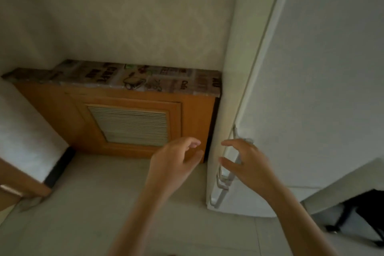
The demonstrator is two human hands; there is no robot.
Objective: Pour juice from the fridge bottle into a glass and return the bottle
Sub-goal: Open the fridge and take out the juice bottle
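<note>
A tall white fridge point(324, 89) fills the right side, its door closed. A pale vertical handle point(225, 181) runs down the door's left edge. My right hand point(247, 162) is open in front of that handle, fingers spread and curved, just off it or barely touching. My left hand point(176, 160) hovers open to the left of the fridge's side, holding nothing. No bottle or glass is in view.
A low wooden cabinet point(62, 110) with a slatted vent panel point(131, 125) and a patterned top point(133, 79) stands against the wall, left of the fridge. A white counter corner point(25, 143) juts in at left. A dark object point(361, 216) lies on the floor at lower right.
</note>
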